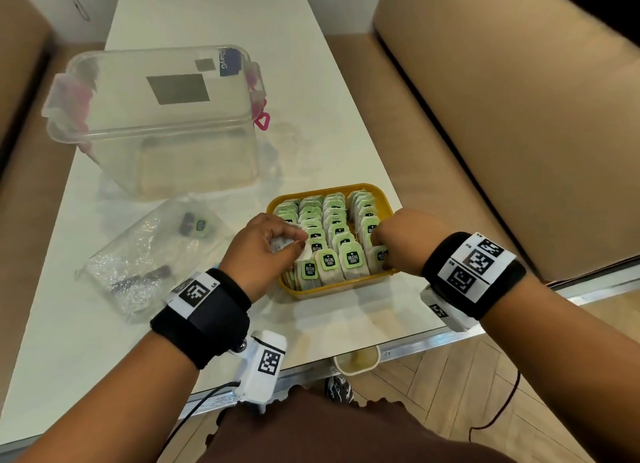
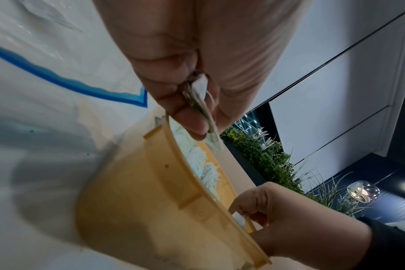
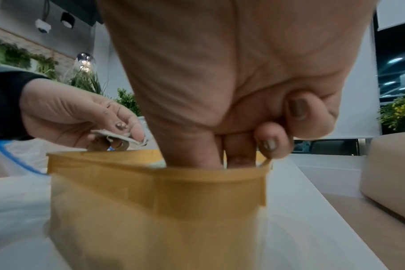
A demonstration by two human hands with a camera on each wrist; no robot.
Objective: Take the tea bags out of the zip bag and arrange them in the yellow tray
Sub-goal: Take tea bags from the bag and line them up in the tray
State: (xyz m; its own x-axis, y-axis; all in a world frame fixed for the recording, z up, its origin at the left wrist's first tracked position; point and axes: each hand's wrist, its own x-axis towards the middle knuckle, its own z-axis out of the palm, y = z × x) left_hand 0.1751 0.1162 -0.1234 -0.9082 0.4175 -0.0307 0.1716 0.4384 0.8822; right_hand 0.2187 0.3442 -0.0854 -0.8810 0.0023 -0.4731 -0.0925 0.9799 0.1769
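Note:
The yellow tray [image 1: 382, 195] stands near the table's front edge, filled with rows of tea bags [image 1: 332, 234] with green tags. My left hand [image 1: 294, 244] hovers over the tray's left side and pinches a small bunch of tea bags [image 2: 200, 99] between thumb and fingers. My right hand [image 1: 382, 254] reaches down into the front right corner of the tray [image 3: 150, 197], its thumb and fingers [image 3: 192, 155] closing on a tea bag [image 2: 239, 218] in the right row. The clear zip bag [image 1: 138, 261] lies left of the tray with a few tea bags inside.
A clear plastic storage box [image 1: 156, 116] with pink clips stands behind the zip bag. Beige sofas flank the narrow white table [image 1: 214, 19]. A small cup [image 1: 356, 358] shows below the table's front edge.

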